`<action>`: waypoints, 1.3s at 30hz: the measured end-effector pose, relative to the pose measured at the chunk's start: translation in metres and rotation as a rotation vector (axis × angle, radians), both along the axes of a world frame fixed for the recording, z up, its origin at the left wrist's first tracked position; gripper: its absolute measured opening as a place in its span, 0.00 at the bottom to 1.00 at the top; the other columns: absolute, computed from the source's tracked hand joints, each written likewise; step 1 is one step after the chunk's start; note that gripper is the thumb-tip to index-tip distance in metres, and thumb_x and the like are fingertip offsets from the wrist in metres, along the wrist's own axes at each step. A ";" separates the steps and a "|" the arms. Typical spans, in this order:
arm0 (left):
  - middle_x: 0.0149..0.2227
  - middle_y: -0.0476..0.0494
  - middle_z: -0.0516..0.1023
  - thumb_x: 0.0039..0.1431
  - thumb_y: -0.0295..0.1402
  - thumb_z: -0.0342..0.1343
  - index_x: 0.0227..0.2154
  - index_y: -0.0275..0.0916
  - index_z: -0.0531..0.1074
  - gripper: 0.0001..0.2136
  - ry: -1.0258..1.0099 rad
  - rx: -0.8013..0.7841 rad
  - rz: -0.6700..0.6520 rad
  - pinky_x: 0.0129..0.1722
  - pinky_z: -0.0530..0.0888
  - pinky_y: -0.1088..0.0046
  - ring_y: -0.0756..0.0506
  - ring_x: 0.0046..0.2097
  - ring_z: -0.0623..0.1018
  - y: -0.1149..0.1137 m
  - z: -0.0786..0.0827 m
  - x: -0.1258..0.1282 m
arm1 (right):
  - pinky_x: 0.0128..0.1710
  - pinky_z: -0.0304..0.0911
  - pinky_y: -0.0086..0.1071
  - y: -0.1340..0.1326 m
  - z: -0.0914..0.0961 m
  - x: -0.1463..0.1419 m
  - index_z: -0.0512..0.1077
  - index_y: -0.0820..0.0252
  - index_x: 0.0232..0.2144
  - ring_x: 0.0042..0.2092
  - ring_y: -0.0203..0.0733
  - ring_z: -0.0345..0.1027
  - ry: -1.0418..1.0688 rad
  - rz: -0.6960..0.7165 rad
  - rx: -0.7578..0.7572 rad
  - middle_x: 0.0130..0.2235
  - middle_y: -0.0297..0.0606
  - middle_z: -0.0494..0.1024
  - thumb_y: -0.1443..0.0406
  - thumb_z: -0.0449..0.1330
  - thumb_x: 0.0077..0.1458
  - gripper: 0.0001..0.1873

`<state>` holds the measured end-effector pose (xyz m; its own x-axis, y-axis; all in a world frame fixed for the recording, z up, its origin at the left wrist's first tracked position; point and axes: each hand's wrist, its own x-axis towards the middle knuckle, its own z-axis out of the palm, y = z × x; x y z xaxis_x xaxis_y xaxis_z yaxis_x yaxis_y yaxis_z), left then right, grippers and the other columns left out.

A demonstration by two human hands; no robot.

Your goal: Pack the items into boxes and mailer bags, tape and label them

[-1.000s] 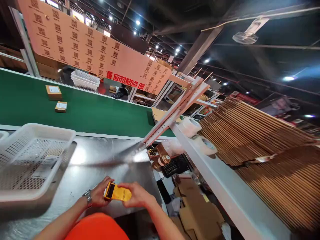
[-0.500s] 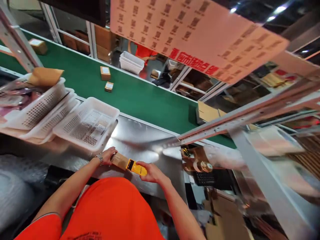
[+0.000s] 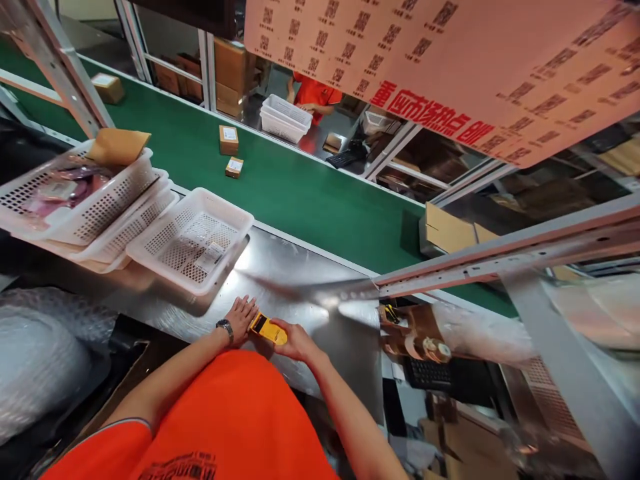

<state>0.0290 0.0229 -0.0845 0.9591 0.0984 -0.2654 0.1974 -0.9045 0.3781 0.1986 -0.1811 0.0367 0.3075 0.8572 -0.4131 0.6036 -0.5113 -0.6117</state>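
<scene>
Far left: basket [image 3: 113, 213], holding pinkish wrapped goods [image 3: 63, 191], tan envelope [image 3: 119, 147] lying across its rim. Beside it: white tray [image 3: 170, 276], containing labelled packet [image 3: 209, 257]. Next: left hand [image 3: 241, 319], fingers spread, palm down; yellow tool [image 3: 269, 329], at left fingers, contact unclear; right hand [image 3: 299, 343], wrapped around tool. Step, apparently: working tool low over counter [image 3: 345, 343]. Next move: likely calling for firm right grip, left fingers clear.
</scene>
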 end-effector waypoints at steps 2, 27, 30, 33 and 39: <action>0.86 0.25 0.43 0.65 0.44 0.66 0.83 0.34 0.55 0.48 0.010 0.002 0.016 0.83 0.40 0.36 0.21 0.85 0.42 0.000 -0.004 0.002 | 0.45 0.72 0.35 -0.004 0.014 0.004 0.79 0.52 0.68 0.46 0.53 0.84 -0.031 0.028 -0.049 0.50 0.42 0.91 0.65 0.71 0.48 0.43; 0.85 0.29 0.50 0.70 0.38 0.68 0.79 0.59 0.65 0.37 0.008 0.164 0.185 0.76 0.51 0.23 0.11 0.81 0.56 -0.009 0.000 0.026 | 0.60 0.70 0.50 -0.056 -0.027 0.069 0.56 0.61 0.82 0.59 0.66 0.81 -0.398 -0.660 -0.183 0.62 0.63 0.82 0.59 0.65 0.67 0.47; 0.84 0.23 0.52 0.68 0.35 0.67 0.81 0.47 0.62 0.40 0.008 0.171 0.172 0.77 0.53 0.28 0.15 0.80 0.59 -0.006 0.003 0.025 | 0.75 0.56 0.60 -0.039 -0.067 0.045 0.56 0.72 0.81 0.76 0.74 0.63 -0.327 -0.742 -0.015 0.74 0.72 0.69 0.58 0.58 0.72 0.43; 0.84 0.16 0.48 0.67 0.34 0.63 0.81 0.28 0.56 0.43 0.008 0.153 0.189 0.80 0.52 0.34 0.19 0.83 0.55 -0.004 0.006 0.022 | 0.81 0.49 0.54 -0.007 -0.104 0.005 0.53 0.73 0.81 0.83 0.62 0.50 -0.193 -0.714 0.203 0.80 0.64 0.60 0.53 0.48 0.76 0.42; 0.83 0.10 0.46 0.59 0.29 0.62 0.79 0.19 0.55 0.46 0.040 0.007 0.222 0.82 0.50 0.35 0.19 0.84 0.49 -0.004 0.021 0.023 | 0.78 0.60 0.53 0.062 -0.159 -0.059 0.54 0.66 0.81 0.81 0.58 0.58 0.072 -0.624 0.335 0.81 0.60 0.62 0.41 0.48 0.73 0.48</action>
<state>0.0522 0.0187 -0.0636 0.9024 0.3083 -0.3010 0.4069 -0.8397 0.3597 0.1399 -0.1194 -0.1226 0.7643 0.6144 -0.1960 0.2117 -0.5261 -0.8237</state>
